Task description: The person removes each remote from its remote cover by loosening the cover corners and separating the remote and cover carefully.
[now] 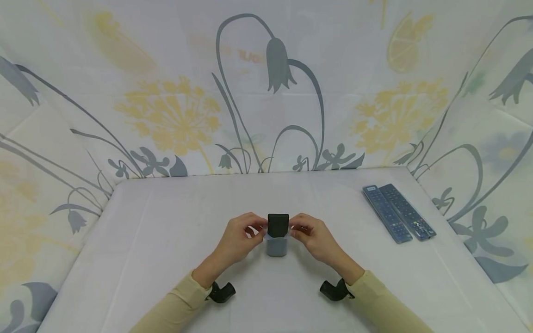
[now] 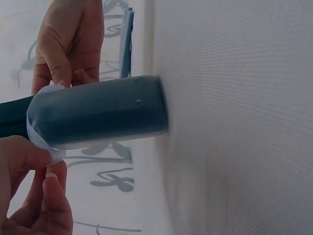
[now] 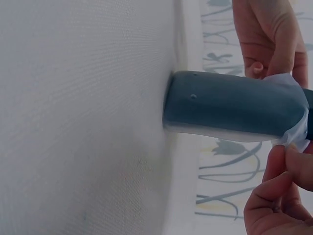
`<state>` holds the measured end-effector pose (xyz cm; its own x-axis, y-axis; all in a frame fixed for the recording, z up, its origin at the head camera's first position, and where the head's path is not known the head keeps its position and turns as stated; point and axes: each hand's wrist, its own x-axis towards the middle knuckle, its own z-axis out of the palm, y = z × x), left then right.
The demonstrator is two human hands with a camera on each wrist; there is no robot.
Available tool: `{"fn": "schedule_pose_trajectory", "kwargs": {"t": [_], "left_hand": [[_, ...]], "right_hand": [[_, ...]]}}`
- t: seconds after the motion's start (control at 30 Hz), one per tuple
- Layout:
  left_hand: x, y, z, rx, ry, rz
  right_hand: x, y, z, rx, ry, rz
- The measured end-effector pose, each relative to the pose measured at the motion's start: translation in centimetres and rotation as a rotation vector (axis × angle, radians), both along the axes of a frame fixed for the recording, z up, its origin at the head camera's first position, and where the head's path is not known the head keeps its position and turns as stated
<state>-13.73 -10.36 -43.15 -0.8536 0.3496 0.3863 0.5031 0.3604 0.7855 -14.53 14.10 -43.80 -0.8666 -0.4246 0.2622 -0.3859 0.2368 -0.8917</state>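
Note:
A long dark slab (image 1: 278, 225), likely a remote control, stands on end on the table. A translucent plastic sleeve (image 2: 105, 112) covers its lower part, and the slab's bare top rises out of the sleeve's mouth. At one side of that mouth, my left hand (image 1: 241, 237) pinches the sleeve's loose edge between thumb and fingertips. Opposite it, my right hand (image 1: 313, 235) pinches the other edge of the sleeve (image 3: 234, 105) in the same way. No buttons show on the visible faces of the slab. Its far side is hidden.
Two remote controls with many buttons, a left one (image 1: 387, 214) and a right one (image 1: 408, 212), lie side by side at the table's right. A white cloth covers the table (image 1: 187, 208). Flower-patterned cloth (image 1: 250, 115) rises behind and at both sides.

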Motion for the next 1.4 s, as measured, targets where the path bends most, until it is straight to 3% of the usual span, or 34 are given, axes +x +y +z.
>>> {"fn": "schedule_pose_trajectory", "kwargs": {"t": [0.27, 0.6, 1.4], "left_hand": [[-0.3, 0.2, -0.5, 0.006, 0.003, -0.020], [-0.2, 0.1, -1.1, -0.030, -0.043, -0.040], [0.0, 0.3, -2.3, -0.028, -0.109, -0.011]], "right_hand": [[0.0, 0.0, -0.2, 0.018, 0.020, 0.013], [0.0, 0.0, -1.1, 0.034, 0.016, 0.036], [0.0, -0.2, -1.4, 0.078, 0.000, 0.046]]}}
